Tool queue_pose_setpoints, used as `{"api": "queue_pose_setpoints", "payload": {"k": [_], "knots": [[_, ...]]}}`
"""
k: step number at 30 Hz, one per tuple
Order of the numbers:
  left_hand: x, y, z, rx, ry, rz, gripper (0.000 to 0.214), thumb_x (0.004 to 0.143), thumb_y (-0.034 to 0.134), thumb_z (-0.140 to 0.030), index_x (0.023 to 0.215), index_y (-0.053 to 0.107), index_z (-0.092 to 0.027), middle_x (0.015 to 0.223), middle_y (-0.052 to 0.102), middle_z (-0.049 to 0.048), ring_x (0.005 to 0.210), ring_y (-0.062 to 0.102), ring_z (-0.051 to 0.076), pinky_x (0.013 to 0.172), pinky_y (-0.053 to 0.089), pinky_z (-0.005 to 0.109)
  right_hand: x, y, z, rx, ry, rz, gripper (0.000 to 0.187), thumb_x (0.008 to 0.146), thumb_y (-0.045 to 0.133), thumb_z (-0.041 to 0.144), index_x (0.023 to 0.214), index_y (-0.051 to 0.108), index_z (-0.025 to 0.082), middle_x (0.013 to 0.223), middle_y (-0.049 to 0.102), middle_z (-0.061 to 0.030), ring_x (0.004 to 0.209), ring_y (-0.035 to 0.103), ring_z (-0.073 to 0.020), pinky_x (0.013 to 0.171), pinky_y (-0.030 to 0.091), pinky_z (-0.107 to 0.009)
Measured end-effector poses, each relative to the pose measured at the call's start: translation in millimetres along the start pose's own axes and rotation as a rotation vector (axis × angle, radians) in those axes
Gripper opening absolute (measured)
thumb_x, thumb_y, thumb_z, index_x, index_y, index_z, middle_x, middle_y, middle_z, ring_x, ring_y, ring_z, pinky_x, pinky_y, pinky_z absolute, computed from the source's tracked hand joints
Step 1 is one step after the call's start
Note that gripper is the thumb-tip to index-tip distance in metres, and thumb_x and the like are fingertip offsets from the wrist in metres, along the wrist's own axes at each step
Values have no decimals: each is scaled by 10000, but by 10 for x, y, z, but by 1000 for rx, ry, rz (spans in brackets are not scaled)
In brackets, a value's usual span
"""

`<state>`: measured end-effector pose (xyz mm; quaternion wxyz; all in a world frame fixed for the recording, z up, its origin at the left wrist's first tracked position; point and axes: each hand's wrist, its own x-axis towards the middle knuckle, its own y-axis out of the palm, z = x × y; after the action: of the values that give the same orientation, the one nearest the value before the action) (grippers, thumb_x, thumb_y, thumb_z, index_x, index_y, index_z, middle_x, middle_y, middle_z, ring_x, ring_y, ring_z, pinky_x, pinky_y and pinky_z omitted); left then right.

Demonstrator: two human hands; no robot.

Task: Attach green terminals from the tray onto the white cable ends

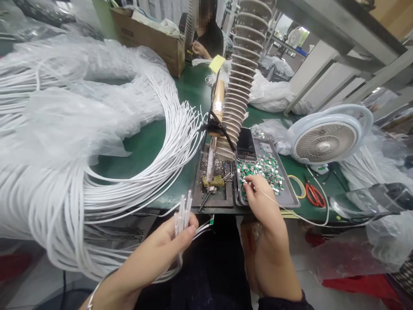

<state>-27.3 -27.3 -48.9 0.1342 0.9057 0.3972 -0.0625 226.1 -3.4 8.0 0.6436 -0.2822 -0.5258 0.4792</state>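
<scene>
Workshop, electronics assembly type: a green workbench [193,86] is holding a soldering iron [218,103], a metal tray [288,193] of small circuit boards [261,170], and looped white cables [97,193]; a co-worker [209,45] is sitting at the far end.

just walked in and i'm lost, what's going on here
A person grips a bunch of white cable ends in the left hand and pinches a thin wire in the right hand, just above a metal tray of small green circuit boards. A large mass of white cables lies on the green bench. A soldering iron leans beside the tray, above a yellow sponge. A co-worker's hand is busy across the bench.
</scene>
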Motion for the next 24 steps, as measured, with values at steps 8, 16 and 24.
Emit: {"api": "queue_pose_setpoints", "payload": {"k": [8, 16, 24], "knots": [[47, 1, 64, -405, 161, 68, 217, 924, 411, -334, 1045, 430, -155, 788, 324, 40, 729, 331, 73, 687, 283, 216, 83, 24, 2, -13, 109, 178, 152, 821, 453, 173, 825, 594, 116, 818, 531, -6, 773, 465, -76, 724, 343, -214], [98, 118, -58, -622, 156, -81, 202, 869, 502, -321, 902, 536, -125, 755, 369, 26, 578, 357, 17, 558, 291, 172, -10, 29, 70, 0, -71, -95, 111, 844, 425, 140, 826, 525, 95, 799, 482, -21, 754, 429, -44, 690, 336, -169], [148, 221, -228, -692, 18, -292, 415, 684, 707, -339, 946, 538, -65, 637, 425, 2, 563, 386, 43, 552, 292, 184, -205, -16, 426, 295, -151, -161, 120, 782, 461, 11, 859, 476, 101, 817, 456, -40, 804, 419, -49, 719, 367, -185]]}}
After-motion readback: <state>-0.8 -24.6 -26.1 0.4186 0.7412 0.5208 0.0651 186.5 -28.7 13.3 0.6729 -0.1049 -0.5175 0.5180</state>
